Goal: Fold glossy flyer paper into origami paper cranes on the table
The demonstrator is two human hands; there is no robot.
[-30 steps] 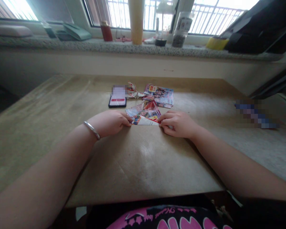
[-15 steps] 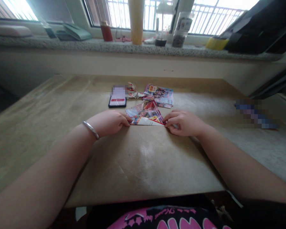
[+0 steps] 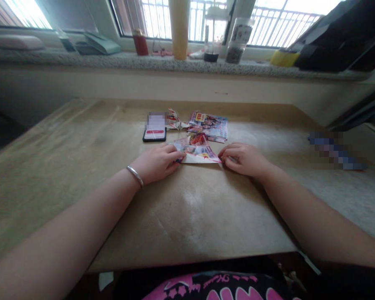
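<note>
A printed paper sheet (image 3: 200, 152), colourful with a white strip folded along its near edge, lies on the table between my hands. My left hand (image 3: 162, 161) covers its left end, fingers closed on the fold and pressing it down; that end is hidden under them. At the opposite corner my right hand (image 3: 242, 159) pinches the sheet between thumb and fingers. Just beyond the paper sit a stack of printed leaflets (image 3: 214, 125) and a folded paper piece (image 3: 177, 124) with pointed parts. A phone (image 3: 155, 128) lies left of that piece, its screen lit.
The table (image 3: 181, 216) reaches to the wall under a speckled windowsill (image 3: 118, 62). On the sill stand a red bottle (image 3: 140, 43), a tall yellow cylinder (image 3: 179, 31), clear containers (image 3: 237, 41) and a dark bag (image 3: 328, 46). A blurred flat item (image 3: 336, 151) lies far right.
My left hand has slid right and further over the paper's left end. My right hand has shifted slightly right, still pinching the corner, and the sheet has moved a little right.
</note>
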